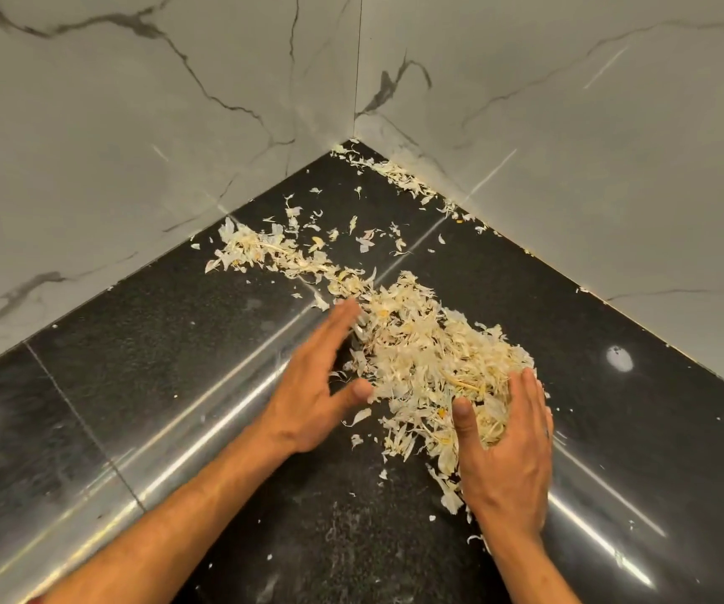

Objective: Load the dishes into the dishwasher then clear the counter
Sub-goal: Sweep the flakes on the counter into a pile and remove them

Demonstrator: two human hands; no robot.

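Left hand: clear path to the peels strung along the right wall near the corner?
Probably yes. The left hand is open at the main peel pile; only bare black counter and thin scattered scraps lie between it and the wall-side peels, though it's a long stretch.

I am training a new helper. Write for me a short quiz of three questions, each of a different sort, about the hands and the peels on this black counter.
1. True or false: the left hand holds a sponge.
2. The big heap of peels lies: A) between both hands, B) inside a bowl, C) on the floor.
3. Fill in: thin scraps also lie along the ___ wall toward the corner of the counter.

Key: 1 false; 2 A; 3 right. The right hand cups the heap's near side.
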